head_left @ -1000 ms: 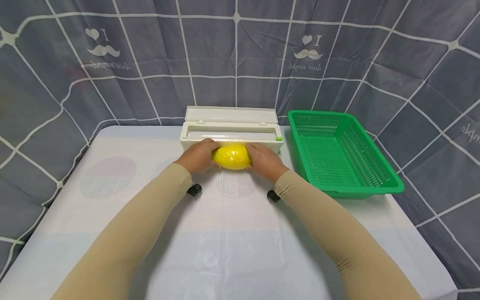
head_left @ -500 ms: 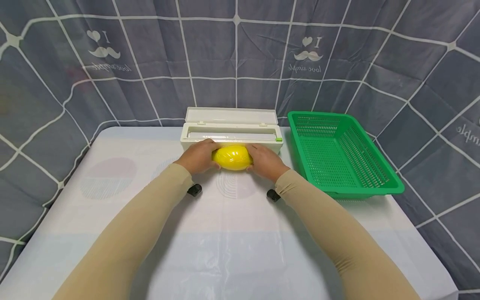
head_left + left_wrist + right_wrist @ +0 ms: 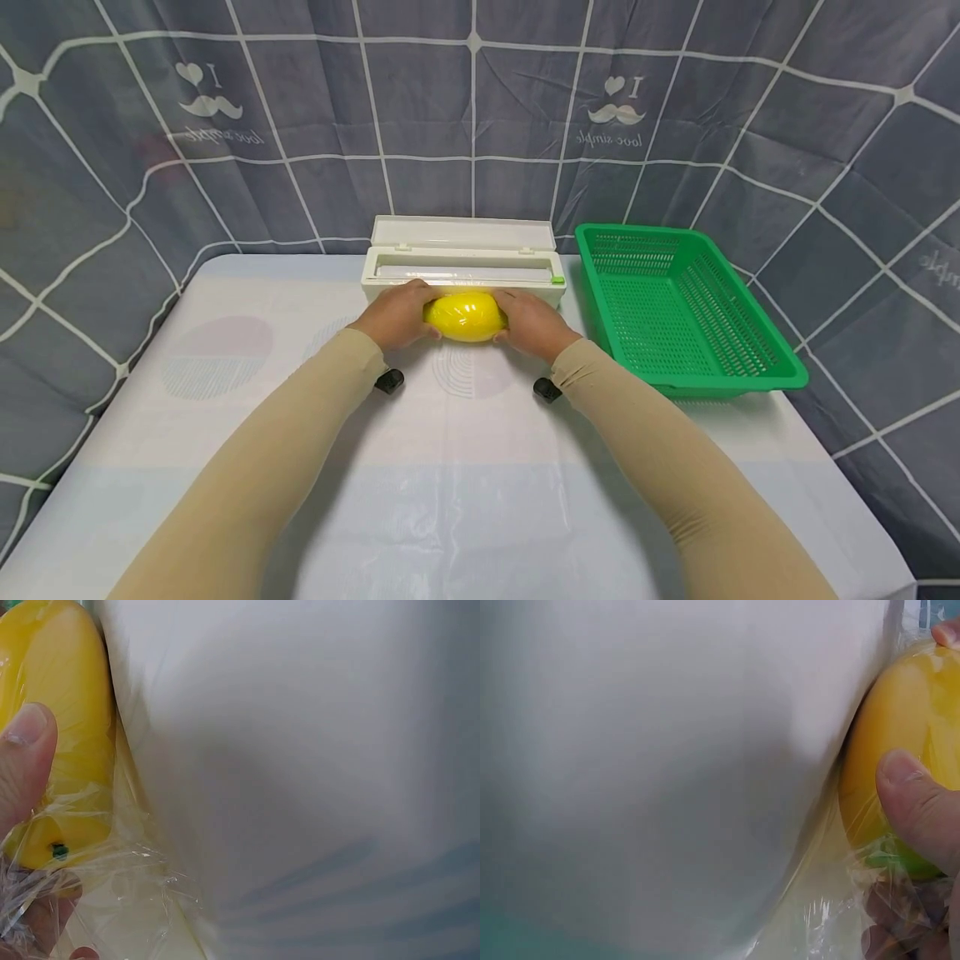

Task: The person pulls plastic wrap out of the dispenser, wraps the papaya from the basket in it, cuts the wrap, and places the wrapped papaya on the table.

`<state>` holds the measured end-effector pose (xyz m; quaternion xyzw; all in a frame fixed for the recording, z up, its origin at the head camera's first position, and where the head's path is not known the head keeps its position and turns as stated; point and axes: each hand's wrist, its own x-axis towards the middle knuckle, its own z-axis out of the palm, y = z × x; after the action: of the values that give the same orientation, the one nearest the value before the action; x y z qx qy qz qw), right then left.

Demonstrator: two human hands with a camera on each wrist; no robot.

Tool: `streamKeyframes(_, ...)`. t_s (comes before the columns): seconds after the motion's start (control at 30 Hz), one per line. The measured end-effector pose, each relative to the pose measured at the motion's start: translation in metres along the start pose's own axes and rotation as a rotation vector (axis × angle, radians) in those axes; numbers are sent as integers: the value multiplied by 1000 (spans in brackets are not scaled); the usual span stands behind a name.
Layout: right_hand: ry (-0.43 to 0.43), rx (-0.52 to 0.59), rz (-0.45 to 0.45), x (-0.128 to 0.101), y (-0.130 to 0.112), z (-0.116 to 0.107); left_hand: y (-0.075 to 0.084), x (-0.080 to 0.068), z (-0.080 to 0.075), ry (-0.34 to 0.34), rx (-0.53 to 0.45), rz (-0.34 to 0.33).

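A smooth, glossy yellow fruit, shaped like a mango, lies on the table in front of the white cling film dispenser. Clear cling film covers it and bunches in creases at its ends. My left hand grips the left end, thumb on the near side of the fruit. From the right, my right hand holds the other end the same way. In the right wrist view, that end of the fruit shows green under the film; a small dark green spot marks the left end. Fingers behind the fruit are partly hidden.
The dispenser's lid stands open, and a green slider sits at its right front edge. To the right is a green perforated basket with nothing in it. A grey grid-patterned curtain encloses the back and sides of the table.
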<state>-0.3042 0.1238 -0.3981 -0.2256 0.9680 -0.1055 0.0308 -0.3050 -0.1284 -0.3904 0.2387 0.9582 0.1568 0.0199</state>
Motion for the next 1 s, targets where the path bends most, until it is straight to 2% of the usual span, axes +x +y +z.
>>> streamKeyframes(0.47,-9,21,-13,1,2,1,-1,1,2,-6,-19,-11)
streamKeyframes(0.7,-6,47,-3,-2,1,1,0,0,2,-12,32,8)
streamKeyframes(1.0,9,44,-15,-4,4,6,1,-4,0,-66,49,8)
